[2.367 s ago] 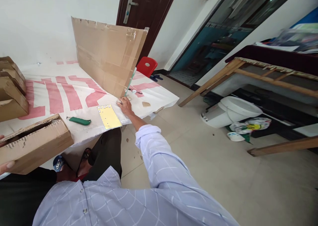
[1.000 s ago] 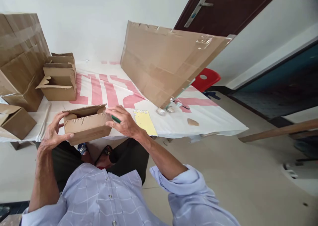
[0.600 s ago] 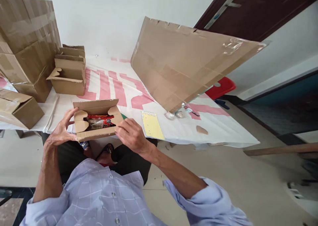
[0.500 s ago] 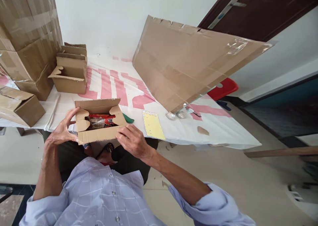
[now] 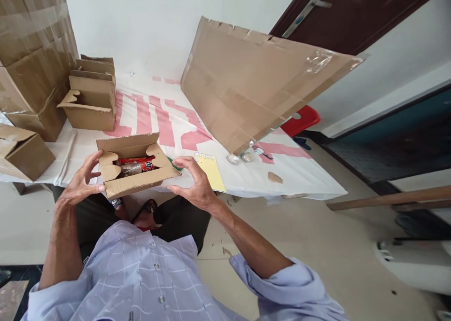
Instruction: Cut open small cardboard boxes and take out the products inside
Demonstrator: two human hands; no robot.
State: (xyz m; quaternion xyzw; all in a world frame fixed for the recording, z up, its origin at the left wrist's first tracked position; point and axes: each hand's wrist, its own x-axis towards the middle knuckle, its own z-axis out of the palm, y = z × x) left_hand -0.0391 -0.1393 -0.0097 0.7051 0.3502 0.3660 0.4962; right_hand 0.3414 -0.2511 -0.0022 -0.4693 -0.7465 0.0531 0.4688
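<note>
A small open cardboard box (image 5: 141,182) is at the table's front edge, its long flaps up and its end flaps folded partly in. Inside lies a red printed packet (image 5: 148,163) with a clear section; its ends are hidden by the flaps. My left hand (image 5: 80,182) grips the box's left end, thumb at the front and fingers at the back. At the right end, my right hand (image 5: 193,182) is spread around the corner, thumb and fingers apart; whether it touches the cardboard I cannot tell. A green object (image 5: 175,163) shows partly behind its fingers.
A yellow card (image 5: 210,170) lies right of the box, near tape rolls (image 5: 240,158) and a cardboard scrap (image 5: 275,177). A large cardboard sheet (image 5: 243,86) leans behind. Open boxes (image 5: 89,116), a closed box (image 5: 30,154) and big cartons (image 5: 38,53) stand left.
My right hand has gone from closed fingers on the box's front right corner to spread around that end. The box is turned slightly, its right end farther back. The view has shifted.
</note>
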